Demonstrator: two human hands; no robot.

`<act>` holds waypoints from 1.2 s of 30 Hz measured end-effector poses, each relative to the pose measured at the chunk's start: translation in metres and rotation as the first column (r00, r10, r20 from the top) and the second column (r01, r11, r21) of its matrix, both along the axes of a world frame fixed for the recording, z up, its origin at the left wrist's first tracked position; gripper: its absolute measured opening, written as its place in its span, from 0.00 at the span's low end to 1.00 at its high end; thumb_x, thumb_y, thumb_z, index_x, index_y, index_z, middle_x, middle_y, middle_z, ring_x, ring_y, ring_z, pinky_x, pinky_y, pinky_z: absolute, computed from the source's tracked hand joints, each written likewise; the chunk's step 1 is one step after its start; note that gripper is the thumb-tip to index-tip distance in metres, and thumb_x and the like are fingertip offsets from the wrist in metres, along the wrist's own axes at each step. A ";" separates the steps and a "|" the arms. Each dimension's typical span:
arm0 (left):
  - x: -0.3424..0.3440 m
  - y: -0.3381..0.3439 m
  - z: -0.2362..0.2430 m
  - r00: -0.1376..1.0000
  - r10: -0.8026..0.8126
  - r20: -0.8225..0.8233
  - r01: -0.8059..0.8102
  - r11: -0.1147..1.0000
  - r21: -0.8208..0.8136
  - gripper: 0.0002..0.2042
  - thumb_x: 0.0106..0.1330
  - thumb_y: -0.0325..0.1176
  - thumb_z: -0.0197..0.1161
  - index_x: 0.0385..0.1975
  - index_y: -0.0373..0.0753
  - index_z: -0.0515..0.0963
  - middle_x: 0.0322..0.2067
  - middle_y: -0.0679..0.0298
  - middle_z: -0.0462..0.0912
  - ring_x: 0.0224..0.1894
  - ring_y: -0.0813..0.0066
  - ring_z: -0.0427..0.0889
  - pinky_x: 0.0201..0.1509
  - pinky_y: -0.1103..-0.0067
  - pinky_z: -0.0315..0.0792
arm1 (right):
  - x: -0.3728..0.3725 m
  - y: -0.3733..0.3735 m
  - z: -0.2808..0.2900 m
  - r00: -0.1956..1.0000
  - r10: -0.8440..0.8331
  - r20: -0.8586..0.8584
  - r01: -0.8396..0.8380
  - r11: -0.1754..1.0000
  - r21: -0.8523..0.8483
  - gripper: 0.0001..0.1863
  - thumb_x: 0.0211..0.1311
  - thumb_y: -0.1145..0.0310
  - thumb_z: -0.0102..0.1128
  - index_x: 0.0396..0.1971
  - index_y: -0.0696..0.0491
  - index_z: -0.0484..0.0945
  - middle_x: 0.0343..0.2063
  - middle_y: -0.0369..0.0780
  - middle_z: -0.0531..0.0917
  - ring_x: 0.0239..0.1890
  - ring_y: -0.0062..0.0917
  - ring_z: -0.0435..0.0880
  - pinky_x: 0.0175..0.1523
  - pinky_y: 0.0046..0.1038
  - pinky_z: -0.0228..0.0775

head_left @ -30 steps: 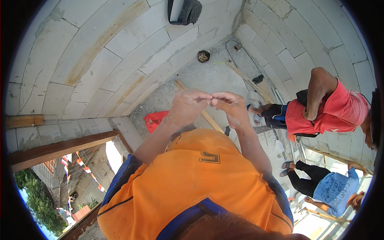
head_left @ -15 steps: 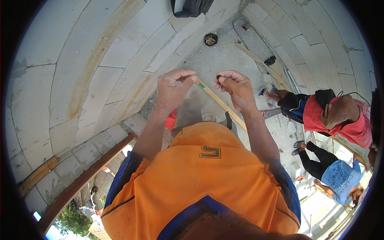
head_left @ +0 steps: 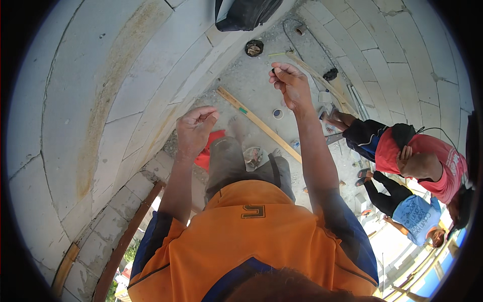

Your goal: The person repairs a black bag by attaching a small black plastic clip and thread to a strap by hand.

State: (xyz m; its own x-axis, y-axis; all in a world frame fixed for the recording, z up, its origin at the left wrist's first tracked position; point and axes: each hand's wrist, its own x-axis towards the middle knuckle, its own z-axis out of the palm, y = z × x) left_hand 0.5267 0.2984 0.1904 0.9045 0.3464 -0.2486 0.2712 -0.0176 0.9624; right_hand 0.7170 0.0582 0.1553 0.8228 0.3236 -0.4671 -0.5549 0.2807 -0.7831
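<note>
My left hand [head_left: 195,130], left of centre over my grey trousers, has its fingertips pinched; I cannot make out what, if anything, is between them. My right hand [head_left: 293,86] is held higher and farther forward, shut on a small dark object [head_left: 273,70] between thumb and fingers. Beneath and between my hands a wooden board [head_left: 259,124] with a green mark lies on the dusty floor. A bucket [head_left: 254,157] stands between my legs, and a small dark-rimmed container [head_left: 277,114] is below my right hand.
Block walls [head_left: 126,75] meet in a corner. A black bag [head_left: 244,12] is at the top, a black bucket [head_left: 254,48] near the corner, red cloth [head_left: 204,160] by my left leg. Two people in red [head_left: 430,151] and light blue [head_left: 412,219] are at the right.
My hands, together a second ago, have parted: the right moved upward and forward with the small dark object, the left moved left and lower. More of my legs and the floor now shows.
</note>
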 end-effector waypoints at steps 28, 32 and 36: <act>0.171 -0.011 -0.119 0.986 0.162 0.037 -0.141 0.934 -0.328 0.10 0.66 0.25 0.67 0.44 0.27 0.83 0.33 0.60 0.87 0.34 0.78 0.82 0.40 0.81 0.75 | 0.110 0.117 -0.113 0.626 0.262 0.735 0.420 0.681 -0.600 0.13 0.59 0.66 0.70 0.37 0.61 0.86 0.26 0.44 0.87 0.27 0.31 0.86 0.37 0.32 0.76; 0.177 -0.009 -0.117 0.984 0.176 0.007 -0.163 0.923 -0.348 0.11 0.66 0.26 0.68 0.44 0.27 0.84 0.33 0.59 0.87 0.34 0.77 0.83 0.41 0.81 0.75 | 0.108 0.107 -0.092 0.921 0.087 0.379 0.079 0.913 -0.400 0.12 0.61 0.68 0.69 0.34 0.64 0.86 0.25 0.42 0.86 0.25 0.27 0.84 0.33 0.27 0.74; 0.187 -0.011 -0.121 0.980 0.195 0.034 -0.170 0.920 -0.354 0.11 0.66 0.28 0.69 0.45 0.28 0.84 0.35 0.59 0.88 0.34 0.77 0.83 0.40 0.80 0.75 | 0.103 0.087 -0.082 0.978 0.135 0.161 -0.103 0.976 -0.194 0.09 0.62 0.73 0.68 0.36 0.64 0.85 0.27 0.42 0.86 0.24 0.23 0.82 0.29 0.23 0.68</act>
